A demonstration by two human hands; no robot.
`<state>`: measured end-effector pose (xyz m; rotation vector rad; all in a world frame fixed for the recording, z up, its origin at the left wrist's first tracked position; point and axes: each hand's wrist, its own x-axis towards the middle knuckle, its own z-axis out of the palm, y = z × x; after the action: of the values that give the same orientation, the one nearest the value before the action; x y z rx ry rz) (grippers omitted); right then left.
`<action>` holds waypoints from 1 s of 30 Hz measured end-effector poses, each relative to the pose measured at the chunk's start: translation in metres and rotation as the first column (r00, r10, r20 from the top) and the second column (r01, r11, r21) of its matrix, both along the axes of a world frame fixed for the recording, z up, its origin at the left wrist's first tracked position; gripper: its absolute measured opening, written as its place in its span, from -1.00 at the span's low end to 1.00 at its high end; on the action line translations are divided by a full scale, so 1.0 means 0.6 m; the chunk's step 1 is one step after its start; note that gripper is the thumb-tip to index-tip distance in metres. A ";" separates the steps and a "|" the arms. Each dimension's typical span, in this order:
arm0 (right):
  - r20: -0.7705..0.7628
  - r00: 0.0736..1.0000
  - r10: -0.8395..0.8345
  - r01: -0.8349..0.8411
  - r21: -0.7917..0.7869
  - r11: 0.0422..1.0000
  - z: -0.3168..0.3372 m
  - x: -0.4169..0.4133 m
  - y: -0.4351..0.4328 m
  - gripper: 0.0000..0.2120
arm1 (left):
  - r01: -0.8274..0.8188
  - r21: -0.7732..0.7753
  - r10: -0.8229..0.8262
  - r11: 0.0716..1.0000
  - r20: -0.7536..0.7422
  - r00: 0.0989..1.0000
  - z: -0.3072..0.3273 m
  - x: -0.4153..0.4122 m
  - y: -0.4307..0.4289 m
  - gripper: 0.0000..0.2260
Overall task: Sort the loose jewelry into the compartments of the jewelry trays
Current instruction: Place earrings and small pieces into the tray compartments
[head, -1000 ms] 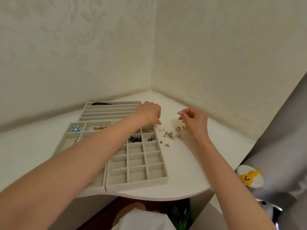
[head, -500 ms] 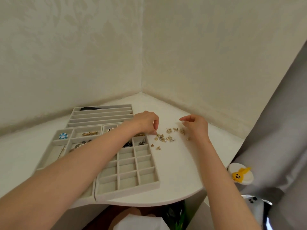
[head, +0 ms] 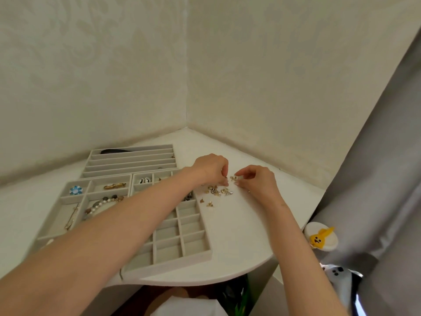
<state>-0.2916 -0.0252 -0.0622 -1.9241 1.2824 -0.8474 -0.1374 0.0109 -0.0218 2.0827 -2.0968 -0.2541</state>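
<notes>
A smooth white table with a round edge is seen in a corner. Three soft grey trays are laid on it, split into long slots, big boxes and small square boxes. The left hand and the right hand are curled over a little pile of shiny gold jewelry, spread on the bare table just right of the trays. Whether a piece is pinched by either hand cannot be told. A round-bead necklace and a blue flower are kept in the big boxes.

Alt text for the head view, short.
A person's left hand and right hand pick at a pile of loose gold jewelry on a white corner table, beside grey compartment trays holding a bead strand and a blue flower piece.
</notes>
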 end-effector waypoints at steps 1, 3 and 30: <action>-0.011 1.000 0.008 -0.009 -0.021 1.000 0.000 0.000 0.001 -0.81 | 0.001 -0.010 -0.001 1.000 0.000 1.000 -0.001 0.000 0.001 -0.78; 0.005 1.000 0.028 -0.027 -0.060 0.998 -0.001 0.002 0.002 -0.76 | 0.005 -0.031 -0.005 1.000 -0.010 1.000 -0.003 0.002 0.004 -0.79; 0.216 0.973 0.080 -0.061 -0.094 0.994 0.007 0.010 0.019 -0.76 | 0.040 -0.130 -0.091 0.991 -0.416 0.905 0.037 0.079 0.165 -0.84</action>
<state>-0.2856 -0.0137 -0.0577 -1.8703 1.0559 -1.0618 -0.0902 0.1098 0.0005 1.7042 -1.8691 -0.5235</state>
